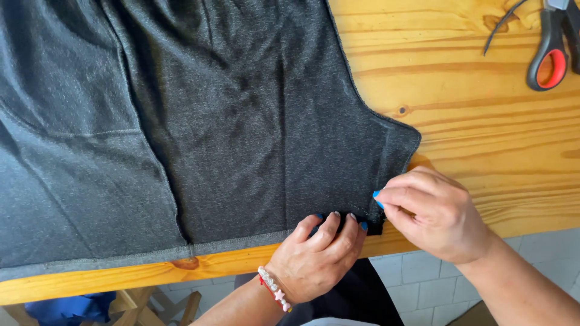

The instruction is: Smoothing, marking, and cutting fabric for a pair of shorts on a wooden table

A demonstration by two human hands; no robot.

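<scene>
Dark grey knit fabric [199, 121] lies flat on the wooden table [483, 121], covering the left and centre of the frame; its hemmed lower edge runs along the table's near edge, and its right corner sits at lower centre-right. Left hand [317, 256], lower centre: fingers pressed together, curled down onto the hem at that corner. Beaded bracelet [273, 288] with red cord on its wrist. Right hand [435, 214], just beside it: thumb and forefinger pinching the fabric's corner edge, remaining fingers folded. Scissors [553, 42] with red-lined black handles rest at upper right, well apart from the cloth.
</scene>
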